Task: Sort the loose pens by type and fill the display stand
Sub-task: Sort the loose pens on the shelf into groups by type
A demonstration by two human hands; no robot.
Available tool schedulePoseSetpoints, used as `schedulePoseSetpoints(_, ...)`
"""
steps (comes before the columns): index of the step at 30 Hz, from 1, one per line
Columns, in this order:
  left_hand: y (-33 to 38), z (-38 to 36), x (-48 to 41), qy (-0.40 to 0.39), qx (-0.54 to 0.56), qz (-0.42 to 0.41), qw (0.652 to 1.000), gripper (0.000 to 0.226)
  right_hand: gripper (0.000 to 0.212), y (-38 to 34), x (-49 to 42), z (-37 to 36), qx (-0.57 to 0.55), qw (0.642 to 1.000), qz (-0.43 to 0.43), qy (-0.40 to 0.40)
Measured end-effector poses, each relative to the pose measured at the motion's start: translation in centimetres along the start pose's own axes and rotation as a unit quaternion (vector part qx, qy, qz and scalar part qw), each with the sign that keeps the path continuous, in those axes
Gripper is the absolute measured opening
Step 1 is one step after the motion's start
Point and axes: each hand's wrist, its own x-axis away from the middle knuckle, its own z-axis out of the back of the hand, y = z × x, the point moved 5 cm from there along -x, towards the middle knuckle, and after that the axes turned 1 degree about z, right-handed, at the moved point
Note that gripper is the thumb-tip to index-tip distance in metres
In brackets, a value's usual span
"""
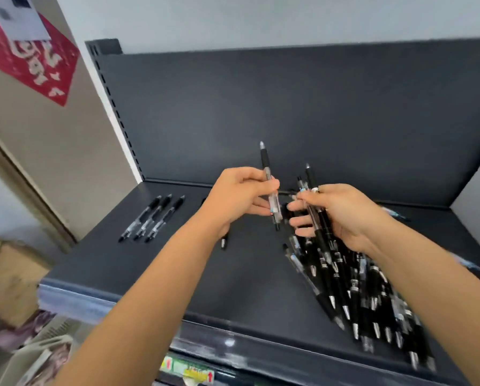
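My left hand pinches a clear-barrelled pen with a black grip, held upright above the dark shelf. My right hand grips two or three black pens that point up and away. Below the right hand lies a heap of several black pens with silver tips, spread toward the shelf's front right. Three clear pens lie side by side at the shelf's left. One more pen lies partly hidden under my left wrist.
The shelf has a dark back panel and a front lip. A slotted upright stands at the left. Cardboard boxes and a pale basket sit on the floor at the lower left. A red poster hangs on the wall.
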Motion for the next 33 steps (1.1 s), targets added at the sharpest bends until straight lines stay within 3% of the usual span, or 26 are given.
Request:
schedulePoseSetpoints(4, -3.2, 10.8, -1.0, 0.023, -0.131, 0.019, 0.991, 0.028, 0.018, 0.8, -2.8, -8.2, -0.024, 1.0, -0.006, -0.004)
schedulePoseSetpoints(8, -6.9, 20.5, -2.9, 0.005, -0.281, 0.073, 0.957, 0.029, 0.015, 1.9, -5.9, -16.3, -0.079, 0.996, -0.034, 0.006)
schedulePoseSetpoints(12, -8.9, 25.6, -4.6, -0.01, -0.323, 0.098, 0.941, 0.032, 0.011, 3.1, -8.2, -21.0, -0.052, 0.996, -0.029, 0.063)
schedulePoseSetpoints(18, -11.5, 26.8, -5.8, -0.06, -0.324, 0.13, 0.935, 0.036, 0.011, 4.0, -10.8, -23.0, 0.065, 0.985, -0.011, 0.161)
schedulePoseSetpoints(22, -12.3, 27.2, -5.9, -0.074, -0.339, 0.118, 0.93, 0.052, 0.012, 4.9, -11.8, -23.0, 0.109, 0.978, -0.036, 0.172)
schedulePoseSetpoints(25, -12.1, 26.5, -5.6, -0.086, -0.371, 0.099, 0.919, 0.069, 0.012, 5.2, -11.8, -23.6, 0.104, 0.98, -0.053, 0.159)
schedulePoseSetpoints(33, -11.1, 25.6, -5.9, -0.078, -0.456, 0.041, 0.886, 0.064, 0.012, 5.5, -12.4, -25.4, 0.022, 0.987, -0.06, 0.148)
